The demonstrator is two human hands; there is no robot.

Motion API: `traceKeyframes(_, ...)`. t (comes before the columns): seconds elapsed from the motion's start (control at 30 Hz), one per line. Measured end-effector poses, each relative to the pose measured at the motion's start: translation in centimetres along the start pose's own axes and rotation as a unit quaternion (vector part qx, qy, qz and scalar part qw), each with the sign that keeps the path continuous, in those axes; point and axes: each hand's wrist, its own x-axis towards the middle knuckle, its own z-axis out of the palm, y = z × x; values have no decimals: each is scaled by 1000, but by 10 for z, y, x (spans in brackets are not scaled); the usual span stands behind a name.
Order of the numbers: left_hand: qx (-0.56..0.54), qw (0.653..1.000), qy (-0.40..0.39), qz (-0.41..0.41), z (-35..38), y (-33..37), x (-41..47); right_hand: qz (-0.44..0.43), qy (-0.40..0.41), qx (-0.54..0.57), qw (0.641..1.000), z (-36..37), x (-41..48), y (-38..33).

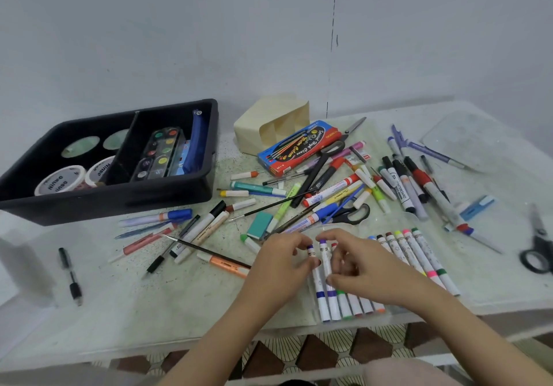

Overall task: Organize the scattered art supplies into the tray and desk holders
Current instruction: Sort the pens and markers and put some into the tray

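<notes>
So both hands are down near the front edge of the table, working on a row of markers (pixel 356 305) that lies in a clear sleeve there. The left hand (pixel 281 263) has its fingers curled and pinches the top of the blue marker (pixel 317 282) at the left end of the row. The right hand (pixel 365 269) is curled too, with finger and thumb round the purple marker (pixel 325 255) right next to it. A second batch of markers (pixel 419 254) lies just to the right of that hand, caps pointing to the back. The black tray (pixel 119 197) sits at the back left corner and it's got tape rolls (pixel 59 180) in one side, and a paint palette (pixel 158 155) and a blue pouch (pixel 197 143) in the other. The cream desk holder (pixel 254 128) is tipped on its side at the back edge, touching a blue and red box (pixel 299 146). Between those and the hands it's just a big pile of pens, brushes, a teal eraser (pixel 260 224) and black-handled scissors (pixel 350 213). Another pair of scissors (pixel 538 251) lies by the right edge, and a lone black pen (pixel 70 275) lies well off to the left.
</notes>
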Motion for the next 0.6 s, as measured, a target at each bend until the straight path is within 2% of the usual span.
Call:
traceKeyframes(0.2, 21, 999, 12, 31, 3, -11, -3, -17, 14, -134, 991, 1, 1, 3)
traceKeyframes(0.47, 36, 996, -66, 40, -3, -18, -19, -23, 7, -175, 984, 2, 5, 3)
traceKeyframes(0.6, 40, 996, -64, 39, -2, -17, -20, -11, -48, -179, 983, -5, 6, 2)
